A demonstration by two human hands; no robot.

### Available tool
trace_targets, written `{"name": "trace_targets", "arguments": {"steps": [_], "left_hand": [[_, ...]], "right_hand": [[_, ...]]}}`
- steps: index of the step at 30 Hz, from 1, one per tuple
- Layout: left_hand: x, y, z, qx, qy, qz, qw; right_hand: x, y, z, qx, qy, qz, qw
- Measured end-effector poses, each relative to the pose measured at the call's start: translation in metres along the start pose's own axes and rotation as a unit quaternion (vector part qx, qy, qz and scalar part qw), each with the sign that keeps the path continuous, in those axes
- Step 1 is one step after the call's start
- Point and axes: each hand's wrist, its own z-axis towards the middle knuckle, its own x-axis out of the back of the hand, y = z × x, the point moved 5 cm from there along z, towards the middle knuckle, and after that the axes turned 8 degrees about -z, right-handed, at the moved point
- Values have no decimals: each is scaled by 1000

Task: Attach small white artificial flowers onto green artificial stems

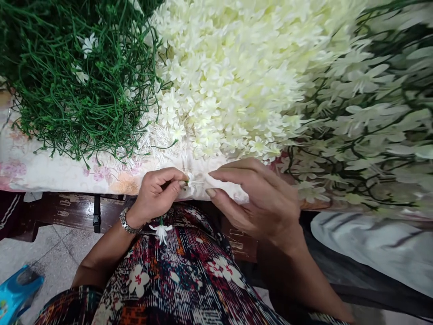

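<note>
My left hand point(160, 192) is closed in a pinch on the thin green stem of an artificial flower. A small white flower piece point(191, 181) with fine threads sticks out to the right of the fingertips. Below the same hand hangs a white flower point(161, 233) on a green stem, over the patterned clothing. My right hand point(259, 198) is just right of the pinched stem, thumb and forefinger apart with nothing visible between them. Both hands are at the near edge of a floral cloth point(61, 169).
Green plastic stems point(84, 90) are heaped at the left, beside a large pile of loose cream petals point(230, 76). White thread-like pieces point(162, 140) lie between them. Finished-looking white flowers point(365, 113) fill the right. A white bag point(372, 248) and a blue plastic object point(18, 291) are lower down.
</note>
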Motion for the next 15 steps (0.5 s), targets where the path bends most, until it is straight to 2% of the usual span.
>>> {"name": "trace_targets", "arguments": {"steps": [3,7,15], "left_hand": [[2,-2,0,36,-8,-73,997],[0,-2,-1,53,-21,-93,994],[-2,-3,-1,42,-35,-85,995]], "right_hand": [[4,-6,4,35,5,3,999],[-3,-11,6,61,-33,21,997],[-5,-7,3,38,-65,76,994]]}}
